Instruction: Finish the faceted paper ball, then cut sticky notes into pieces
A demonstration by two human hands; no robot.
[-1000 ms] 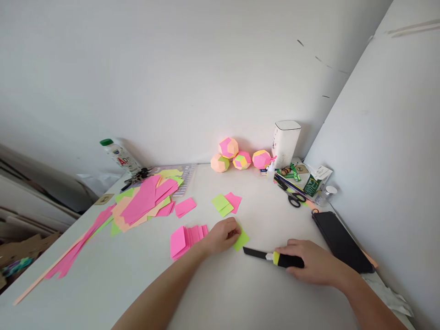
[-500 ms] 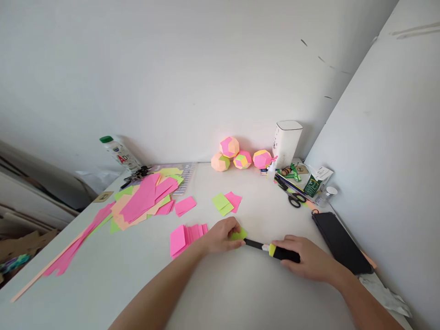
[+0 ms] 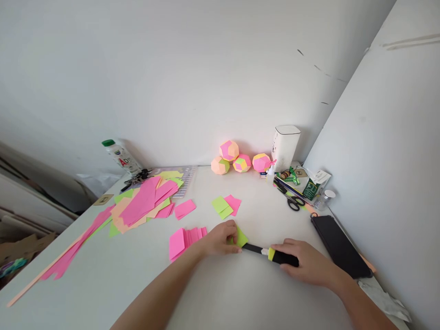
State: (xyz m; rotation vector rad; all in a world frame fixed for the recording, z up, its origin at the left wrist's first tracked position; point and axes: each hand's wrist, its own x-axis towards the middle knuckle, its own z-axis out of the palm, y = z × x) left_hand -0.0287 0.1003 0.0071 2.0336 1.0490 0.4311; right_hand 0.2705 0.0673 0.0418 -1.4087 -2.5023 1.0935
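A utility knife (image 3: 283,257) with a black and yellow handle lies in my right hand (image 3: 307,261), its fingers closed around the handle. The long dark blade points left, and its tip is at the lower edge of a small green paper piece (image 3: 242,237). My left hand (image 3: 222,238) has its fingers closed on that green paper, covering part of it. Just left of this hand stands a row of folded pink paper pieces (image 3: 178,243). Beyond it lie a green folded paper (image 3: 222,207) and a pink paper (image 3: 234,204).
Paper balls (image 3: 242,163) sit by the wall, beside a white container (image 3: 287,145). Scissors (image 3: 296,202) and a black phone (image 3: 340,245) lie on the right. To the left are a paper pile (image 3: 140,204), keys (image 3: 140,175) and a bottle (image 3: 120,156).
More of the green paper now shows beside my left fingers. The knife's blade tip has moved slightly left and down along the paper's edge. My view has tilted slightly.
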